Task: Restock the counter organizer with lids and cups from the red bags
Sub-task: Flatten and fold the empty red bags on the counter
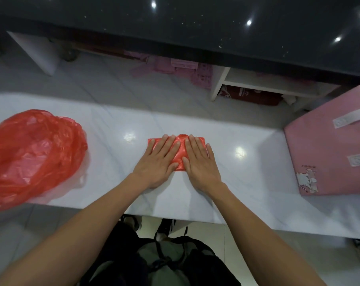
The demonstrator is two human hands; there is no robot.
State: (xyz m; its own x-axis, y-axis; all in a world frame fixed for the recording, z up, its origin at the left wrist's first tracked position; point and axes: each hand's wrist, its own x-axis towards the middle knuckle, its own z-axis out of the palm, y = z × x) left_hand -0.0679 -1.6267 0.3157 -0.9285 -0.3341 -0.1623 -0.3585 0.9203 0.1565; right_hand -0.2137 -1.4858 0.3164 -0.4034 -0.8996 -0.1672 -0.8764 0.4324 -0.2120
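Your left hand (160, 159) and right hand (197, 159) press spread flat on the folded red bag (180, 150); ease off and it probably springs open, though creases are blurred.

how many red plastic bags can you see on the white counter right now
2. One loose red bag lies crumpled at the counter's left end. One folded red bag lies flat at the middle, pressed under the left hand and right hand. More could be out of view.

Folded bag (180, 154) mid-table under both hands, crumpled bag (33, 153) far left, box (329, 145) far right.
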